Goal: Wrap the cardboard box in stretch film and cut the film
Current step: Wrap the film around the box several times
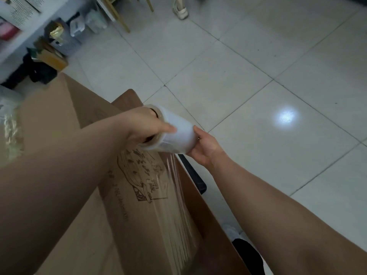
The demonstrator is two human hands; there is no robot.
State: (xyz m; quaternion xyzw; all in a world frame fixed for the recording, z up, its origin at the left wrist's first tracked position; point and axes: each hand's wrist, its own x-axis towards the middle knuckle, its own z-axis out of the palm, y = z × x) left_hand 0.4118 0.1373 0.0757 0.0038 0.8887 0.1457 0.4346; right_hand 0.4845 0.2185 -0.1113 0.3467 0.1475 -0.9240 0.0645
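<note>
A large brown cardboard box with a dark printed drawing fills the lower left and stands on a brown table. Above its right side I hold a white stretch film roll lying almost level. My left hand grips the roll's near-left end, fingers at its core. My right hand grips the opposite end. A sheet of clear film runs from the roll down over the box's printed side. More crinkled film covers the box's left edge.
A white tiled floor spreads to the right and beyond the table. At the far left stand a white shelf, baskets and bags. Wooden chair legs and another person's shoe are at the top.
</note>
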